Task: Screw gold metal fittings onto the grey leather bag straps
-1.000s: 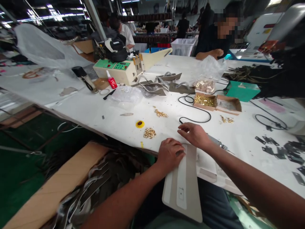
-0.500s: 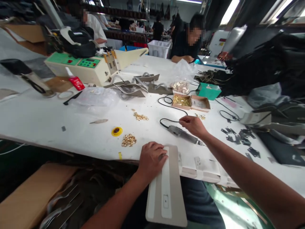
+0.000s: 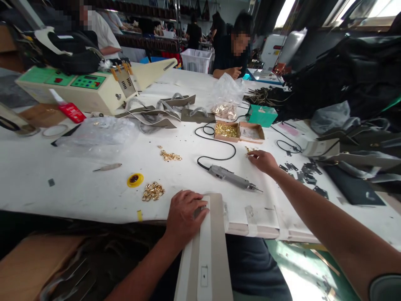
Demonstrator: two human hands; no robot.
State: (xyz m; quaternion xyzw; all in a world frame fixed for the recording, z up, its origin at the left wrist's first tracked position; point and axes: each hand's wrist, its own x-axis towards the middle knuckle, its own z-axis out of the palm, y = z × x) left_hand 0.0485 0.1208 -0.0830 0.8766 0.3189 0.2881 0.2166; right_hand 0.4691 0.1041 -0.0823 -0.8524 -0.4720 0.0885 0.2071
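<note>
My left hand [image 3: 186, 213] rests over the upper end of a long beige panel [image 3: 216, 242], its fingers bent across the top and holding it at the table edge. A pale strip runs down the panel, with a small rectangular cut-out [image 3: 204, 276] near the lower end. Over a small scatter of gold metal pieces [image 3: 248, 149], my right hand [image 3: 262, 161] has its thumb and fingertips pinched together; anything between them is too small to make out. Just left of it lies a grey electric screwdriver [image 3: 232, 176] with its bit pointing right and its black cord curling behind.
Piles of gold hardware [image 3: 153, 191], a yellow roll [image 3: 135, 180] and an awl-like tool [image 3: 108, 167] lie to the left. Cardboard boxes of gold pieces [image 3: 227, 130] and a green box [image 3: 262, 115] stand behind. Black plates [image 3: 308, 171] lie right. A co-worker [image 3: 233, 50] sits opposite.
My right hand has moved from beside the screwdriver's cord to the small gold pieces farther right. My left hand stays on the panel. The view has shifted to the right.
</note>
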